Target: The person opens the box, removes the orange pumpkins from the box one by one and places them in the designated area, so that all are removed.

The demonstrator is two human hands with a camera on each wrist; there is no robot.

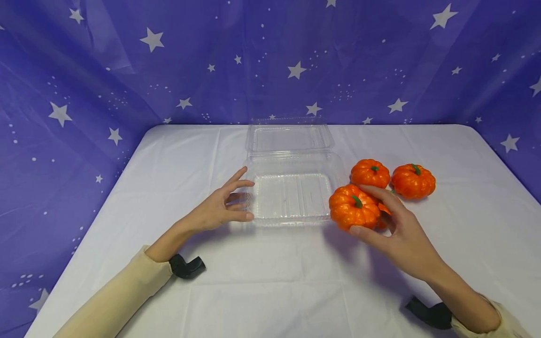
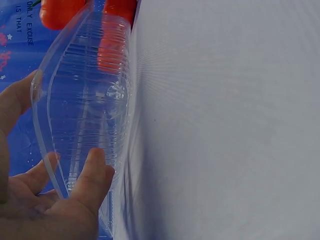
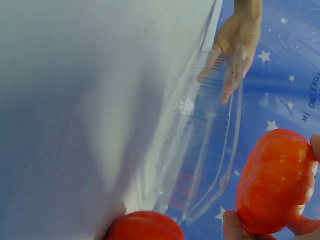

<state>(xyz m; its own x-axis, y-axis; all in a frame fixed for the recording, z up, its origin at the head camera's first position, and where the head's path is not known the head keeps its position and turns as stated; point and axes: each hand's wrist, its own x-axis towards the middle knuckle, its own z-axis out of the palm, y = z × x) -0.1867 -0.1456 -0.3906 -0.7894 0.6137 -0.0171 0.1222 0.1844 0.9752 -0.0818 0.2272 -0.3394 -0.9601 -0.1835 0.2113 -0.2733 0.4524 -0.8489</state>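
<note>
My right hand [image 1: 403, 234] grips a small orange toy pumpkin [image 1: 352, 206] with a green stem, thumb at the front and fingers behind. In the right wrist view this pumpkin [image 3: 275, 182] is lifted above the table, beside the container's right edge. A clear plastic clamshell container [image 1: 291, 199] stands with its hinged lid [image 1: 291, 138] folded back. At its left wall is my left hand [image 1: 220, 206], fingers spread and fairly straight, touching the rim and side. Another pumpkin [image 1: 383, 218] is mostly hidden behind the held one.
Two more pumpkins, one [image 1: 370, 172] near the container's right back corner and one [image 1: 414, 182] farther right, sit on the white tablecloth [image 1: 270, 291]. A purple curtain with white stars [image 1: 296, 70] hangs behind the table and along its sides.
</note>
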